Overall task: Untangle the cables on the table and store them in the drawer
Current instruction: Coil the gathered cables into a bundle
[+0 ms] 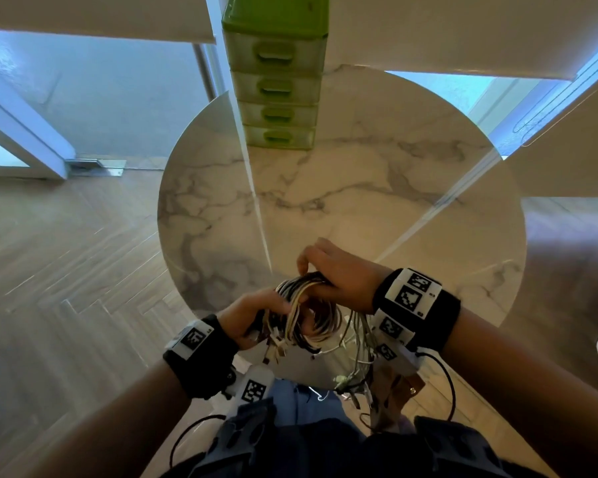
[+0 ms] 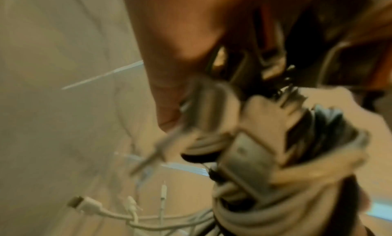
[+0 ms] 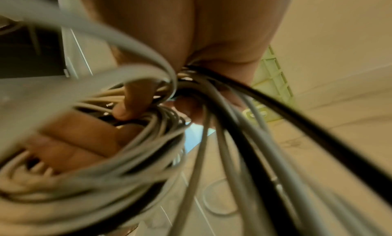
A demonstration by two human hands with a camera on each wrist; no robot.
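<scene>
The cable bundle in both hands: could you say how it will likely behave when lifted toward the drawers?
Probably floppy: the cable bundle sags between the left hand and right hand. Loose plug ends dangle off the table, so they may swing and snag.

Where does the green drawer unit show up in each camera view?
Head: green drawer unit at top centre, on the marble table.
Left wrist: not in view.
Right wrist: pale green, at right, behind the right hand.
Shared landmark: cable bundle.
</scene>
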